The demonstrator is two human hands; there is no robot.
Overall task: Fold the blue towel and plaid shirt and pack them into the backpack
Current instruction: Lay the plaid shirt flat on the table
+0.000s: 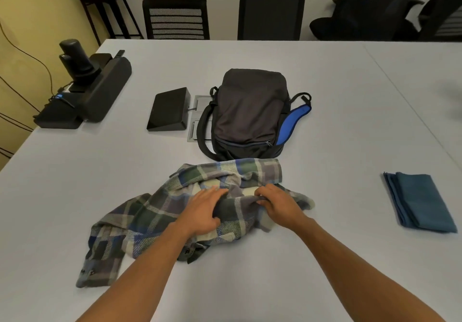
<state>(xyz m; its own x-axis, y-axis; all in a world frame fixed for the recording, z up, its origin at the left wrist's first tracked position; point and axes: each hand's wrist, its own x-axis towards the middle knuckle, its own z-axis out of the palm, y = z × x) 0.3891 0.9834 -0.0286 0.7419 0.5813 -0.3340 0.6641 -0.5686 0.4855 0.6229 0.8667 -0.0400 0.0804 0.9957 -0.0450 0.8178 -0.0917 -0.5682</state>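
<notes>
The plaid shirt (155, 216) lies crumpled in the middle of the grey table (337, 121), one sleeve trailing toward the near left. My left hand (203, 211) rests flat on the shirt with fingers spread. My right hand (277, 202) pinches a fold of the shirt's fabric just to the right. The dark backpack (250, 111) lies flat behind the shirt, its zipper shut, with a blue-lined strap on its right side. The blue towel (420, 201) sits folded at the right, apart from both hands.
A black wedge-shaped box (168, 109) and a table power hatch (197, 119) lie left of the backpack. A black device with cables (85, 89) stands at the far left edge. Several chairs (271, 12) line the far side.
</notes>
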